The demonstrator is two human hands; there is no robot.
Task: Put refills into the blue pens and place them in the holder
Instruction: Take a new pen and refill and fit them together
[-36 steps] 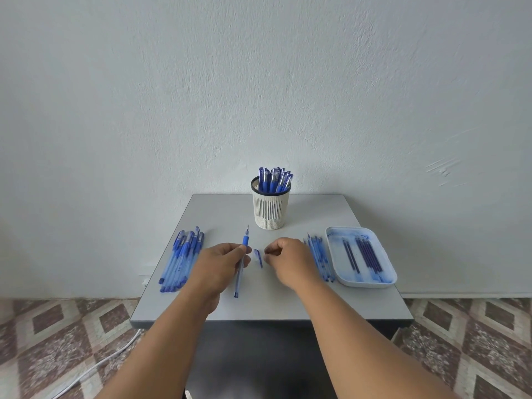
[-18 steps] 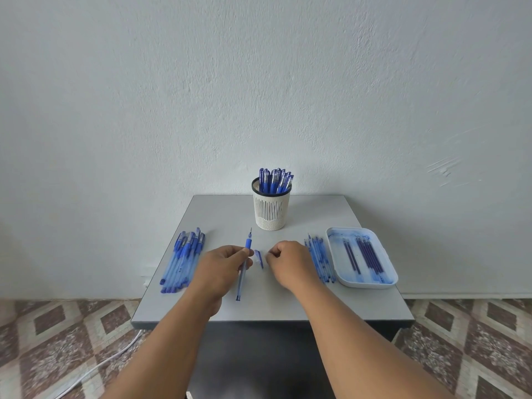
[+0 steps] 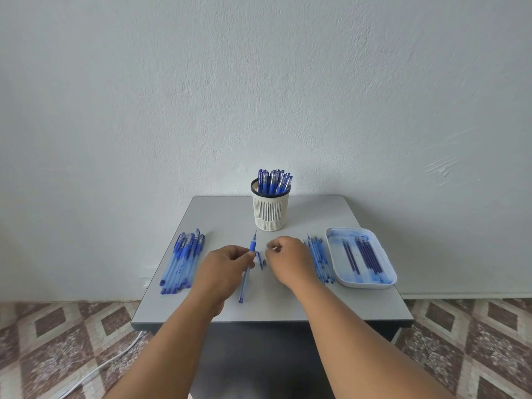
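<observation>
Grey square tabletop [image 3: 302,300] against a pale textured wall; white slotted plastic holder [image 3: 270,210] stands at 12 o'clock, full of capped blue pens. Left hand [image 3: 223,269] pinches a translucent blue pen [image 3: 247,269] near its grip collar, tip toward 12, barrel trailing out toward 6. Right hand [image 3: 289,259], fingers curled, lies just at 3 o'clock of it beside a small blue cap [image 3: 260,259]; cannot tell what it holds.
</observation>
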